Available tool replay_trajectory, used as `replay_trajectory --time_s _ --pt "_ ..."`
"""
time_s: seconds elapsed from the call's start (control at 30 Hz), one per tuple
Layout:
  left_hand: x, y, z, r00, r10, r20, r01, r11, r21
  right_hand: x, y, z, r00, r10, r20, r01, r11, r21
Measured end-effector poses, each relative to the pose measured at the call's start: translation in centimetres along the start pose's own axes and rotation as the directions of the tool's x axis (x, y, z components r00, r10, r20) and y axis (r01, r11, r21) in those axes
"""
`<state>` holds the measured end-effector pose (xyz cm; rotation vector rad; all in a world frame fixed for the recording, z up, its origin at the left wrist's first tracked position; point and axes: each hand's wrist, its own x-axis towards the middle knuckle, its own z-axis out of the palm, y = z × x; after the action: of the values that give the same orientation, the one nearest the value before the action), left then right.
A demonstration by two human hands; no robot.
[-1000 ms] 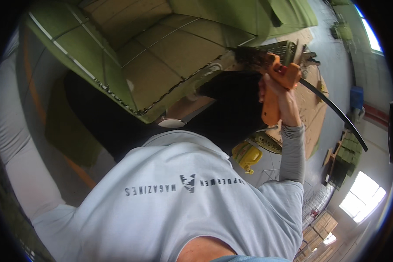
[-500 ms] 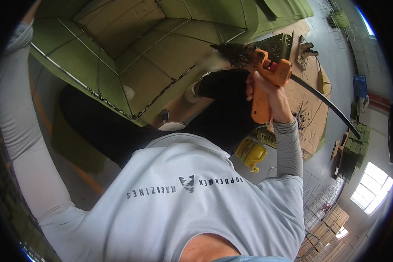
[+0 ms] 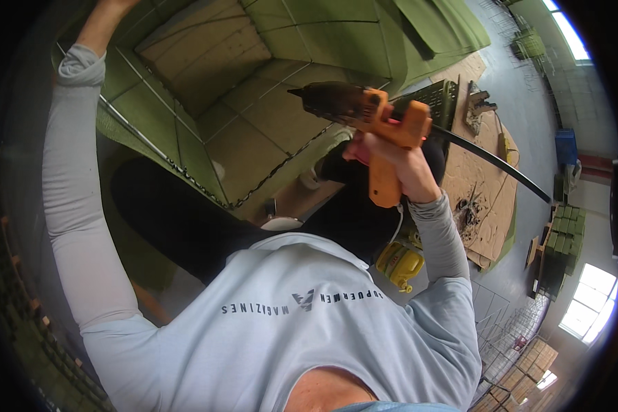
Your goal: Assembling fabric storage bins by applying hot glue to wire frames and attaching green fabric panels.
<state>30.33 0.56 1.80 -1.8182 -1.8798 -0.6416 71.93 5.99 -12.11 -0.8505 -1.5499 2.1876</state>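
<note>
My right hand is wrapped round the handle of an orange hot glue gun. Its dark, crusted nozzle points left, over the open box. From the gun's back a long black glue stick runs out to the right. In front of me lies a large open box with green fabric walls and thin metal rods. A wavy black bead of glue follows its near edge. My left hand is at the top left by the box's far side; the frame cuts off its fingers.
A yellow jug stands beside my right leg. To the right, a cardboard sheet carries black glue smears, with a dark crate at its left edge. Green bundles are stacked farther right. Wire frames stand at the lower right.
The glue gun has moved left in my right hand, its nozzle now farther over the box. My left arm appears farther right and higher. The view has shifted slightly.
</note>
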Motion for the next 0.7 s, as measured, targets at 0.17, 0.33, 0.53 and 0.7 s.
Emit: replay_trajectory --time_s 0.17,0.33,0.53,0.7 --pt "-1.0 0.6 -1.4 0.999 -0.048 -0.018 0.046 0.989 -0.139 3.5 -2.5 2.1 0.774 -0.560 0.296 0.548 0.358 -0.756" --pt "-2.0 0.2 -0.6 0.997 -0.043 0.065 0.050 0.993 -0.107 9.3 -3.5 5.9 0.901 -0.421 0.107 0.247 0.294 -0.923" --pt "-1.5 2.0 -2.6 0.991 0.106 0.086 -0.105 0.994 -0.019 16.3 -3.8 8.4 0.948 -0.306 0.085 0.139 0.159 -0.978" --pt "-3.3 0.9 0.4 0.913 0.403 -0.064 -0.408 0.901 -0.147 20.4 -3.0 9.5 0.986 -0.165 0.019 0.078 0.355 -0.931"
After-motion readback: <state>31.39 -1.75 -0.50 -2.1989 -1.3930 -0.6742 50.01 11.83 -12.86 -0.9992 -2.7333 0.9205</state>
